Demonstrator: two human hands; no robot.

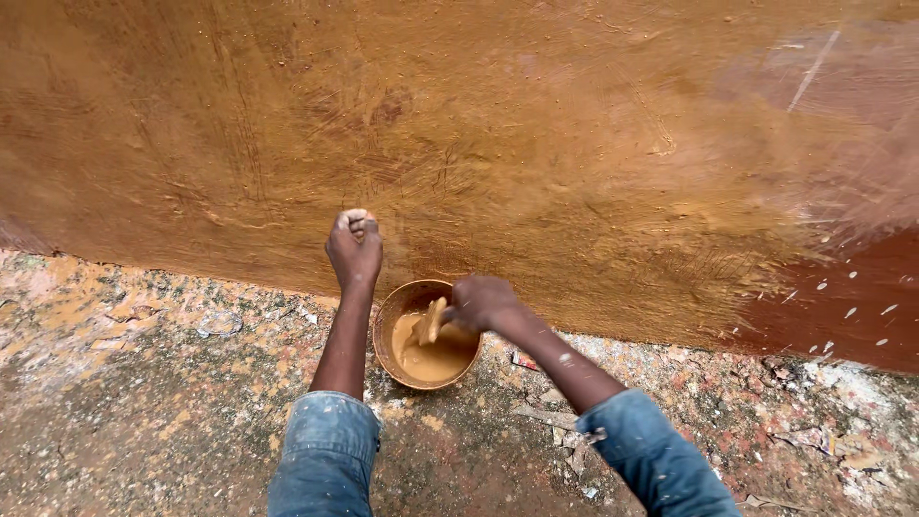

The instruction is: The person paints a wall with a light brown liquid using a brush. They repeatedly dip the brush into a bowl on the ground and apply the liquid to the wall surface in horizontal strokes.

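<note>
My left hand (354, 246) is closed into a fist and rests against the ochre-coated wall (536, 144), just above the ground line. My right hand (481, 302) grips a mud-soaked brush (430, 322) and dips it into a round bowl (383, 330) of tan liquid clay standing on the ground at the wall's foot. The brush head is coated in the same tan mix. Both forearms come out of rolled blue denim sleeves (325, 450).
The wall is smeared ochre, with a darker red-brown patch (842, 306) at the lower right, flecked white. The ground (144, 383) is rough, stained concrete with flakes and scraps (550, 416) beside my right arm.
</note>
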